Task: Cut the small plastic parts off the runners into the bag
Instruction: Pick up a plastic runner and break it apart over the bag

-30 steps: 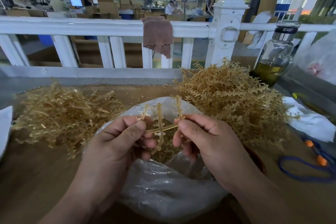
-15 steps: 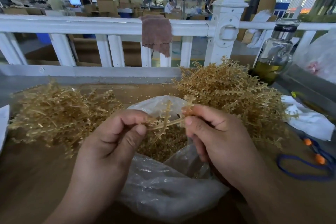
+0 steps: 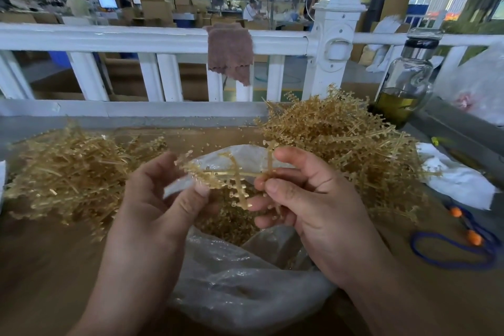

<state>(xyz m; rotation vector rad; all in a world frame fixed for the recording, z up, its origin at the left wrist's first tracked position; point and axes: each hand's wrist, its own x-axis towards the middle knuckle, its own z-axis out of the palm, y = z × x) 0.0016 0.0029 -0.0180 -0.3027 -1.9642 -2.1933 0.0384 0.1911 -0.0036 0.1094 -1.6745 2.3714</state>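
Over the open mouth of the clear crinkled plastic bag (image 3: 245, 281), both hands hold one amber plastic runner (image 3: 231, 173), a thin branched frame studded with small parts. The left hand (image 3: 161, 199) pinches the frame's left branch between thumb and fingertips. The right hand (image 3: 316, 207) pinches the right branch the same way, fingers curled close round it.

No cutting tool shows, so the parts probably come off by twisting or rubbing along each branch. To do this well, the frame should sit low and centred above the bag, where a layer of loose amber parts (image 3: 229, 226) already lies, so that nothing flicks onto the brown tabletop (image 3: 54, 267). Working one branch at a time, from tip toward spine, should help. The thin stems look likely to snap if bent hard.

A left heap of tangled amber runners (image 3: 68, 172) and a right heap (image 3: 341, 139) flank the bag; which one is stripped I cannot tell.
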